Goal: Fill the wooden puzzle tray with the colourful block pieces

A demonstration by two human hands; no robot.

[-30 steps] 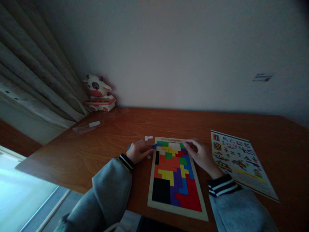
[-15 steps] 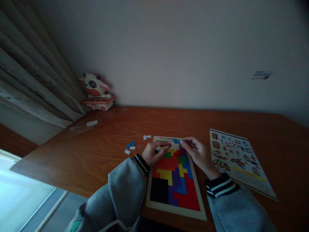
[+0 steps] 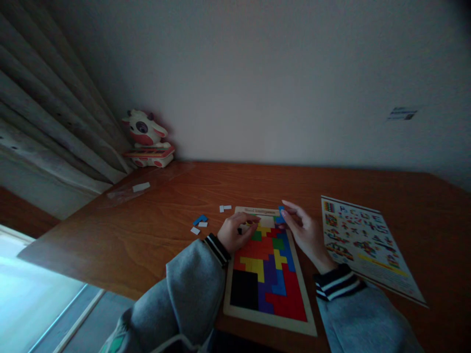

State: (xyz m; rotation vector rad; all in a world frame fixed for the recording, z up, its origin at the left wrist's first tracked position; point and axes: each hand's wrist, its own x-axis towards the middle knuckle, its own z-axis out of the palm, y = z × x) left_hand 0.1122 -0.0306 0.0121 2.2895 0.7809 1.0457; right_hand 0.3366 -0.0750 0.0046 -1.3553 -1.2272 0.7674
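Observation:
A wooden tetris-style puzzle board (image 3: pixel 270 321) lies before me, mostly filled with red, blue, yellow, purple, green and black pieces. A pale bare patch (image 3: pixel 267 222) shows near its top end. My left hand (image 3: pixel 233 231) rests over the board's upper left, thumb and forefinger stretched out with a gap between them; it covers part of the pieces there. At the upper right corner, my right hand (image 3: pixel 303 233) pinches a small blue puzzle piece (image 3: pixel 281 212) between thumb and fingertips. The piece stands upright and is partly hidden by the fingers.
Left of the board lie another blue puzzle piece (image 3: pixel 200 219) and several small white pieces (image 3: pixel 195 230). A printed pattern sheet (image 3: pixel 368 245) lies to the right. A toy cow with a keyboard (image 3: pixel 149 139) stands at the back left, near a curtain (image 3: pixel 55 108).
My right hand has turned the blue piece from lying flat to upright and moved it slightly right, uncovering the board's top edge. My left hand stays nearly in place.

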